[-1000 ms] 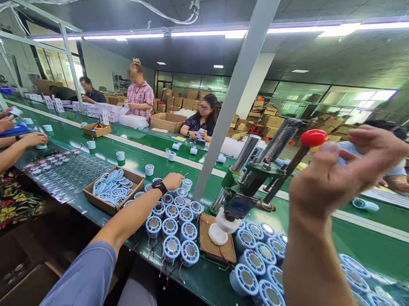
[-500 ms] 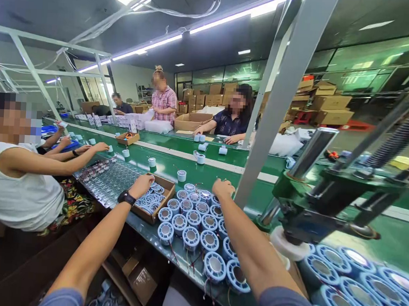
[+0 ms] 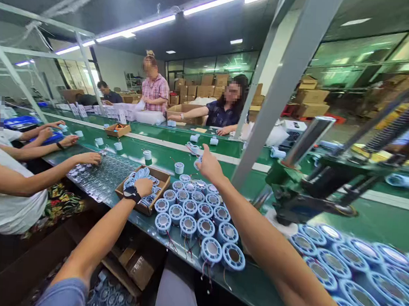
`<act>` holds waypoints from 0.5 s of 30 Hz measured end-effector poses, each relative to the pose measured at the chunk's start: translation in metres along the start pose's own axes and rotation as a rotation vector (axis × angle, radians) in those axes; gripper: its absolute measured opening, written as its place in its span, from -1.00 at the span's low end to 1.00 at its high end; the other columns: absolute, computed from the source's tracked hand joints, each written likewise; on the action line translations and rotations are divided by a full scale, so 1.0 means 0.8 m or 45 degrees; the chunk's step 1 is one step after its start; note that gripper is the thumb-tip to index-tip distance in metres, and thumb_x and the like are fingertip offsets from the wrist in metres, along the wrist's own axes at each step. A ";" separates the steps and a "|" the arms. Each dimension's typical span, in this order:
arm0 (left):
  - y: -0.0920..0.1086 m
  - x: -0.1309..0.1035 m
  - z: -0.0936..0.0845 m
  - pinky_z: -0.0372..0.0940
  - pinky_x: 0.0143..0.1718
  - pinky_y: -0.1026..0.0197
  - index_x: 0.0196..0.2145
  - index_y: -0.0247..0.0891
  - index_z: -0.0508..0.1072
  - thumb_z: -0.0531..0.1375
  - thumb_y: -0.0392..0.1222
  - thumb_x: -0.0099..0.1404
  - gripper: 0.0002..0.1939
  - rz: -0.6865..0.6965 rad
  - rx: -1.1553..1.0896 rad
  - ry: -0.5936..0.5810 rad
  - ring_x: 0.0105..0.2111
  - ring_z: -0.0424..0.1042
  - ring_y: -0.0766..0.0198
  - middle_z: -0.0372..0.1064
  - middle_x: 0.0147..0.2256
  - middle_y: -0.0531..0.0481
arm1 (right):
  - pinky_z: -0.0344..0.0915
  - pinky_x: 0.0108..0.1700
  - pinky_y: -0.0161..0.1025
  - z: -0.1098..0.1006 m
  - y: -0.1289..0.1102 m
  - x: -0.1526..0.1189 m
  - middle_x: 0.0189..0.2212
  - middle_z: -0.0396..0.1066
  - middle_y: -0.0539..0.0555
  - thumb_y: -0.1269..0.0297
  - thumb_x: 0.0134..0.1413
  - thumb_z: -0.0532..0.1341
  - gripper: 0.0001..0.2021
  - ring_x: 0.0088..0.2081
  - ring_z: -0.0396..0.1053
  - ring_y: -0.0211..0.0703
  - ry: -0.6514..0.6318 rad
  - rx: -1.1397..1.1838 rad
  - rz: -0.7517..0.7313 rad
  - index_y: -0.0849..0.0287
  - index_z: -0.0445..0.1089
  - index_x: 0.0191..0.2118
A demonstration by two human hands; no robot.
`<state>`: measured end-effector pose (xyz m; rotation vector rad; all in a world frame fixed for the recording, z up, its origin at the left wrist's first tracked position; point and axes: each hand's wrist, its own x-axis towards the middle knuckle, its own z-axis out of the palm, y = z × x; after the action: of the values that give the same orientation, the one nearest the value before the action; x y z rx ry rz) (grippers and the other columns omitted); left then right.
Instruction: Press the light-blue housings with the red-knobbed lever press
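My left hand (image 3: 143, 188) is inside a cardboard box, its fingers curled down among light-blue plastic rings (image 3: 142, 173). What those fingers grip is hidden. Stretched out over the green belt, my right hand (image 3: 210, 164) is closed at the side of a light-blue cylindrical housing (image 3: 197, 163), mostly covered by the hand. Between my arms stand several light-blue round housings (image 3: 189, 207) in tight rows, with silver discs on top and thin wires trailing at the front edge. One similar housing (image 3: 179, 168) stands upright just beyond them.
A press with a metal column (image 3: 308, 140) rises at right, beside more housings (image 3: 361, 298). A slanted grey post (image 3: 273, 83) stands right of my right hand. Co-workers' hands (image 3: 87, 158) work at left over a sheet of clear packing (image 3: 102, 175). Another person sits across the belt (image 3: 164, 144).
My right hand has moved from the housing rows outward over the belt, with a housing now against it. My left hand has dipped deeper into the box of rings. The view has shifted.
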<state>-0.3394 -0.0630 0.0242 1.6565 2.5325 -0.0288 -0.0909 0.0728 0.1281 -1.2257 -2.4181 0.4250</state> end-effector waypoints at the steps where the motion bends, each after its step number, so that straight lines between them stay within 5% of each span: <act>1: 0.001 -0.003 -0.002 0.39 -0.01 -0.07 0.06 -0.30 0.38 0.20 -0.06 0.38 -0.62 -0.013 0.059 -0.039 -0.03 0.42 0.10 0.35 0.04 -0.16 | 0.23 0.19 -0.09 -0.012 0.003 -0.027 0.13 0.25 0.34 0.36 0.20 0.21 -0.30 0.13 0.27 0.03 -0.007 0.020 -0.076 0.31 -0.09 0.37; 6: 0.006 -0.013 -0.012 0.30 0.04 -0.06 -0.04 -0.35 0.45 0.15 -0.18 0.37 -0.74 -0.005 0.201 -0.099 -0.02 0.43 0.04 0.43 -0.05 -0.20 | 0.27 0.17 -0.22 -0.049 0.075 -0.218 0.14 0.23 0.13 0.38 0.09 0.26 -0.54 0.09 0.30 -0.14 -0.254 0.220 -0.486 0.08 0.31 0.14; 9: 0.010 -0.015 -0.018 0.26 0.03 0.02 -0.07 -0.38 0.48 0.12 -0.34 0.26 -0.70 0.062 0.215 -0.076 0.01 0.43 -0.07 0.47 -0.09 -0.28 | 0.25 0.21 -0.13 -0.037 0.140 -0.320 0.15 0.20 0.13 0.50 0.04 0.20 -0.52 0.15 0.26 -0.09 -0.374 0.301 -0.413 0.03 0.37 0.10; 12: 0.017 -0.018 -0.024 0.27 -0.03 0.10 -0.14 -0.40 0.50 0.13 -0.37 0.16 -0.70 0.124 0.206 -0.075 -0.06 0.46 -0.06 0.50 -0.17 -0.24 | 0.24 0.24 -0.05 -0.004 0.195 -0.376 0.15 0.20 0.16 0.60 -0.07 0.11 -0.45 0.17 0.26 -0.06 -0.341 0.303 -0.175 0.06 0.40 0.07; 15: 0.026 -0.022 -0.030 0.27 -0.10 0.20 -0.20 -0.37 0.50 0.13 -0.41 0.09 -0.70 0.174 0.191 -0.055 -0.14 0.49 0.05 0.52 -0.25 -0.13 | 0.17 0.30 0.02 0.031 0.223 -0.395 0.19 0.19 0.15 0.63 -0.15 0.02 -0.40 0.24 0.20 -0.04 -0.152 0.359 -0.132 0.10 0.42 0.04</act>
<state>-0.3152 -0.0691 0.0506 1.8581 2.4337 -0.2453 0.1918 -0.0860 -0.0368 -0.9744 -2.4032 0.7964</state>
